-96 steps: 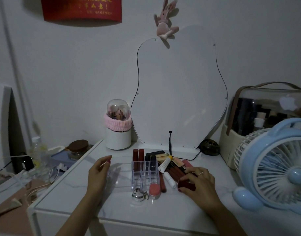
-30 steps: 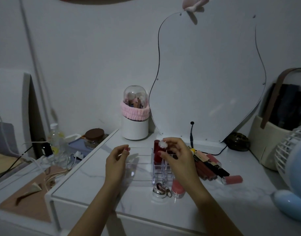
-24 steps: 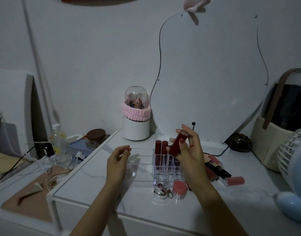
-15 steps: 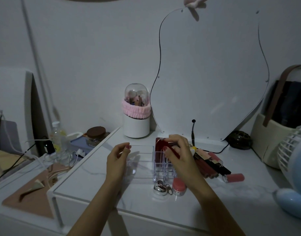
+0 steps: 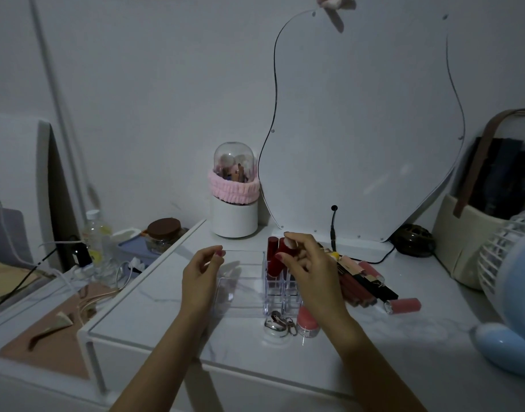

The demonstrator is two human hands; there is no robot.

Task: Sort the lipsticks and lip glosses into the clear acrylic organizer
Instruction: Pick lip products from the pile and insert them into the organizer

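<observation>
The clear acrylic organizer (image 5: 243,289) stands mid-table. My left hand (image 5: 200,278) holds its left wall, fingers curled over the rim. Dark red lipsticks (image 5: 272,257) stand upright in its back right slots. My right hand (image 5: 310,269) pinches the top of one red lipstick (image 5: 283,248) that sits tilted in a slot beside them. To the right lies a pile of lip glosses and lipsticks (image 5: 365,281), partly hidden by my right hand. A pink tube (image 5: 404,305) lies apart at the pile's right end.
A small pink-lidded jar (image 5: 307,318) and a metal clip (image 5: 280,322) sit in front of the organizer. Behind stand a brush holder (image 5: 234,200) and a mirror (image 5: 359,129). A blue fan (image 5: 511,292) and a cosmetics case (image 5: 475,227) fill the right side.
My right hand picked a dark red lipstick from the pile, lifted it, and lowered it into an organizer slot. My left hand stayed on the organizer.
</observation>
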